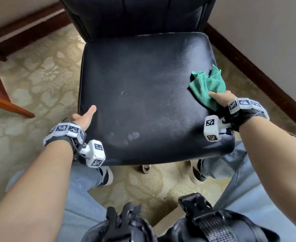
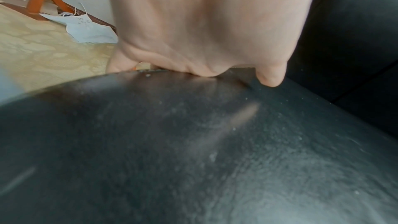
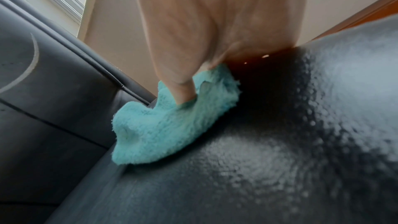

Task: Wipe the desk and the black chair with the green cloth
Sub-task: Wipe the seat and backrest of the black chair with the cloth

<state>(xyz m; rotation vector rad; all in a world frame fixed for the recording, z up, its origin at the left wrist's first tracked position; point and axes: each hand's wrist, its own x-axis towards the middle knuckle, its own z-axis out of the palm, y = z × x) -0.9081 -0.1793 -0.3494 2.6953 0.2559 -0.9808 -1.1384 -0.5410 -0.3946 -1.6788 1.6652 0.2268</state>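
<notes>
Black straps and a buckle (image 1: 196, 222) fill the bottom edge of the head view, over light blue trousers (image 1: 84, 203) and 2 dark shoes with white soles (image 1: 197, 173) planted on the patterned carpet (image 1: 30, 77).

Above them, filling the centre of the frame, is the black chair (image 1: 143, 95), its leather seat scuffed and dusted with pale smears and specks.

At the lower left of the seat, the left hand (image 1: 84, 117) grips the seat's left edge: the thumb lies across the top surface, and the left wrist view shows the fingers curled down over the rim.

At the right side of the seat, the right hand (image 1: 218, 98) holds the green cloth (image 1: 208, 84), bunched and pressed against the leather near the right edge. In the right wrist view the thumb digs into the fluffy cloth (image 3: 163, 125), which lies in contact with the seat just beside the backrest.

Both wrists wear bands of white marker cubes (image 1: 211, 130).

Farther off, the chair's backrest (image 1: 135, 13) rises at the top centre. Reddish wooden legs (image 1: 5, 102) cross the left edge, and a dark skirting board (image 1: 259, 72) runs along the wall at the upper right.
</notes>
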